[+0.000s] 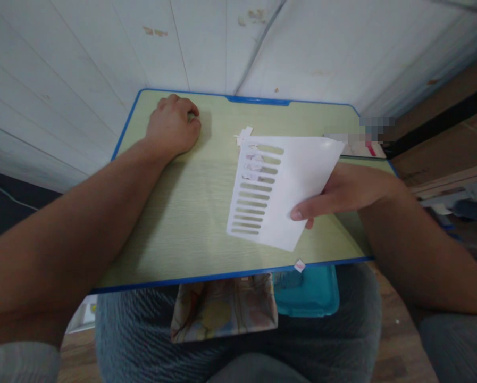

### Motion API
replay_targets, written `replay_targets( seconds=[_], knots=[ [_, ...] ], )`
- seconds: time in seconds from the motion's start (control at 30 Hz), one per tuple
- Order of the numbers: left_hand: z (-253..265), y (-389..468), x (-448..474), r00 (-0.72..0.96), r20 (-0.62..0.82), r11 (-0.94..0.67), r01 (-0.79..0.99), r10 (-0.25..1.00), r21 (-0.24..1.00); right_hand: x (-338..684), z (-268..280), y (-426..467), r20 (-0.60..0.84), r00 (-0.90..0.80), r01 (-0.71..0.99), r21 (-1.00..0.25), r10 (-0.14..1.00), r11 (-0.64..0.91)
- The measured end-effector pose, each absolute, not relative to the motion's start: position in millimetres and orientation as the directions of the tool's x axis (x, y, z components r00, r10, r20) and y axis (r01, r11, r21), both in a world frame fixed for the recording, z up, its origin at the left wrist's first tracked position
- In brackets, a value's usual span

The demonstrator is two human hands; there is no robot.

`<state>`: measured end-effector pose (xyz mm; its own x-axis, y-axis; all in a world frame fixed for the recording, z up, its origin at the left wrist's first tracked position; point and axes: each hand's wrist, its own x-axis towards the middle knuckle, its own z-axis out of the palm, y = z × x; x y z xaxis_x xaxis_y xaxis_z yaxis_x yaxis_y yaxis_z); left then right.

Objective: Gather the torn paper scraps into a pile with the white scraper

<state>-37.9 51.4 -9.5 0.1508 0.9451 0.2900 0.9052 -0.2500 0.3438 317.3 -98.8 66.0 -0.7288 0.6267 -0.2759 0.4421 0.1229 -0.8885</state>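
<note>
White and slotted, a thin flat sheet [302, 170] is filling centre-right, the right hand [340, 192] gripping its right edge. Blue-edged, pale-green tabletop [194, 213] is stretching open towards the curled left hand [173, 125], upper left, its hold unclear.

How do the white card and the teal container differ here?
The card is white, the container teal. The card has a column of slots; the container's visible part shows none. The card is held in the right hand above the table; the container sits lower, at the table's near edge. Both are partly covered.
</note>
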Motion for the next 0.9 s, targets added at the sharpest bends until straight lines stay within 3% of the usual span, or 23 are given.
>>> replay_targets(
  seconds=[0.2, 0.43, 0.57, 0.7, 0.9],
  knots=[
    [-9.4, 51.7, -39.1, 0.157, 0.302, -0.26, 0.904, 0.94, 0.341, 319.0, 57.5, -99.2, -0.159, -0.756, 0.357, -0.913, 0.635, 0.196],
    [-12.4, 52.5, -39.9, 0.168, 0.307, -0.269, 0.907, 0.937, 0.325, 315.3, 59.9, -91.5, -0.074, -0.695, 0.283, -0.942, 0.715, 0.178],
    [-12.3, 51.7, -39.1, 0.173, 0.289, -0.257, 0.924, 0.941, 0.283, 309.2, 52.2, -88.4, 0.145, -0.407, 0.319, -0.903, 0.902, 0.289],
    [-10.7, 49.0, -38.4, 0.17, 0.267, -0.248, 0.925, 0.948, 0.289, 304.8, 38.4, -90.0, 0.281, -0.148, 0.438, -0.841, 0.948, 0.318],
    [-9.7, 47.0, -37.0, 0.155, 0.268, -0.235, 0.925, 0.951, 0.3, 296.3, 24.0, -93.4, 0.29, -0.268, 0.429, -0.818, 0.919, 0.383]
  ],
)
